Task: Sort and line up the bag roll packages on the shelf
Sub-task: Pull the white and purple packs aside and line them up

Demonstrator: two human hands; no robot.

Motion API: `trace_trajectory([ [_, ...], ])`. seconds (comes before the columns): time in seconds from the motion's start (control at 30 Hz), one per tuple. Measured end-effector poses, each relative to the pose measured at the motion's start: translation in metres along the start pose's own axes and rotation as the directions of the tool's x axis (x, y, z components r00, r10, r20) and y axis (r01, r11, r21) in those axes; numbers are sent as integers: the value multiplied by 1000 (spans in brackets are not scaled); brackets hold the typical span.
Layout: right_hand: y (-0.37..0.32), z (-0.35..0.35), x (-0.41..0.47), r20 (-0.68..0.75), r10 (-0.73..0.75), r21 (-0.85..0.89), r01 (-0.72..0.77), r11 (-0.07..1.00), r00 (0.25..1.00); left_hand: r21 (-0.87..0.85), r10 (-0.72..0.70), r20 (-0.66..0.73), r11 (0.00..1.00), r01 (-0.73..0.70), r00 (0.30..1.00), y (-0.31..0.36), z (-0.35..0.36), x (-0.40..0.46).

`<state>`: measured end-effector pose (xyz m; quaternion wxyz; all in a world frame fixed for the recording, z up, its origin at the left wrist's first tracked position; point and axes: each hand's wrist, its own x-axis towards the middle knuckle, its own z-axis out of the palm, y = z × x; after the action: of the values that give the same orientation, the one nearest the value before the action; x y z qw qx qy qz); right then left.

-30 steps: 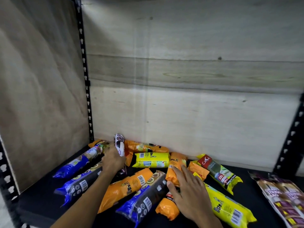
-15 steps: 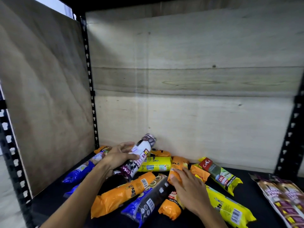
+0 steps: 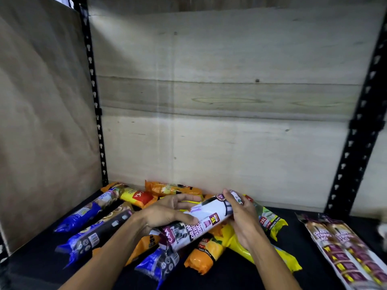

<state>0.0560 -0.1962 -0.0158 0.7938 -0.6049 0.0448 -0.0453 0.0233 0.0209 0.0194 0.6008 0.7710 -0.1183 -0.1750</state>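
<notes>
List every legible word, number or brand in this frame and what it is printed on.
"CASA", "DRAW STRING BAG", "15": white and purple roll, held by left hand and right hand.
"CASA", upside down: yellow and red package.
"DRAW STRING BAG": two purple packages at right.
"28L": yellow and green package.
Barcodes, blue and orange packs: unreadable.

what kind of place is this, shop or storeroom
Likely a shop or stockroom shelf bay: black slotted metal uprights, plywood backing, and many retail bag roll packages piled on the shelf.

Glossy plastic packages [image 3: 196, 225], matt plywood wall [image 3: 230, 143]
</notes>
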Motion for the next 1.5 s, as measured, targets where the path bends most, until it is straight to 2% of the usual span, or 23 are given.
trace_trajectory([
  [0.07, -7, -9, 2, -41, -27, -7, 27, 1000, 999, 2, 12, -51, 1000, -11, 999, 1, 0, 1],
  [0.13, -15, -23, 5, -118, -44, 14, 46, 999, 992, -50, 42, -161, 997, -51, 986, 1, 4, 3],
  [0.2, -23, -43, 6, -199, -22, 72, 37, 997, 980, -12, 83, -350, 996, -93, 933, -2, 16, 9],
  [0.27, -30, -67, 4, -280, 1, 131, 37, 991, 960, 66, 129, -465, 992, -111, 876, -8, 34, 15],
  [0.33, -35, -94, -1, -353, 9, 175, 56, 983, 936, 191, 175, -446, 977, -97, 878, -18, 56, 22],
  [0.4, -38, -118, -6, -422, 10, 202, 83, 976, 907, 438, 236, -367, 897, -57, 900, -28, 77, 35],
  [0.47, -36, -140, -10, -502, 1, 205, 119, 971, 865, 673, 259, -263, 740, -16, 929, -38, 93, 50],
  [0.53, -34, -160, -16, -564, -22, 191, 156, 969, 826, 819, 255, -211, 572, 29, 944, -46, 105, 60],
  [0.6, -30, -174, -22, -597, -45, 172, 182, 968, 801, 893, 296, -209, 447, 58, 932, -53, 110, 65],
  [0.63, -28, -180, -23, -614, -59, 149, 188, 971, 787, 905, 316, -216, 420, 68, 924, -55, 111, 66],
  [0.87, -15, -192, -35, -710, -205, -204, 82, 976, 674, 917, 396, -244, 392, 77, 885, -64, 112, 70],
  [1.07, -14, -187, -50, -669, -275, -353, 31, 935, 691, 913, 385, -248, 400, 82, 889, -63, 113, 68],
  [1.2, -20, -180, -59, -606, -239, -432, -61, 900, 759, 913, 388, -247, 400, 79, 888, -64, 113, 69],
  [1.37, -26, -175, -76, -503, -221, -614, -165, 772, 836, 911, 391, -250, 405, 79, 886, -65, 112, 70],
  [1.5, -25, -175, -82, -452, -224, -742, -224, 632, 863, 917, 410, -250, 392, 78, 877, -68, 112, 71],
])
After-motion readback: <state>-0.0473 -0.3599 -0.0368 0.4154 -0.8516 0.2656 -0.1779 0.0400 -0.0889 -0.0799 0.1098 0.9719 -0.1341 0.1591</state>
